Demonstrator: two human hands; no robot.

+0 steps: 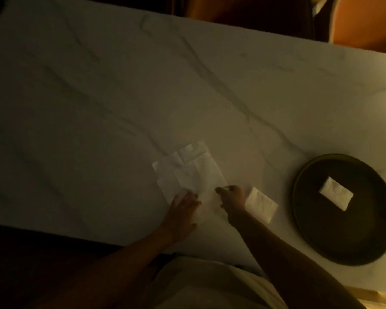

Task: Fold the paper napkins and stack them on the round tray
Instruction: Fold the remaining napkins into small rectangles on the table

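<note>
My left hand lies flat, fingers straight, pressing the near corner of the loose pile of unfolded napkins that sits close to the near edge of the marble table, about midway along it. My right hand is just beside the pile's near right corner, fingers curled and thumb drawn in as if pinching the edge of the top sheet, though the light is too dim and the picture too soft for me to tell whether paper is really between them. The pile's long axis runs away from me, tilted slightly toward the far left, so the sheets lie ahead of both hands and a fold would go along that line. A folded napkin lies on the table touching the outer side of my right wrist, between the pile and the round tray; the right hand is plainly nearer to it. The dark tray sits near the table's right end, by the near edge, with one folded napkin on the tray, a small white rectangle lying slantwise near its middle. The napkins look thin, white and faintly creased
</note>
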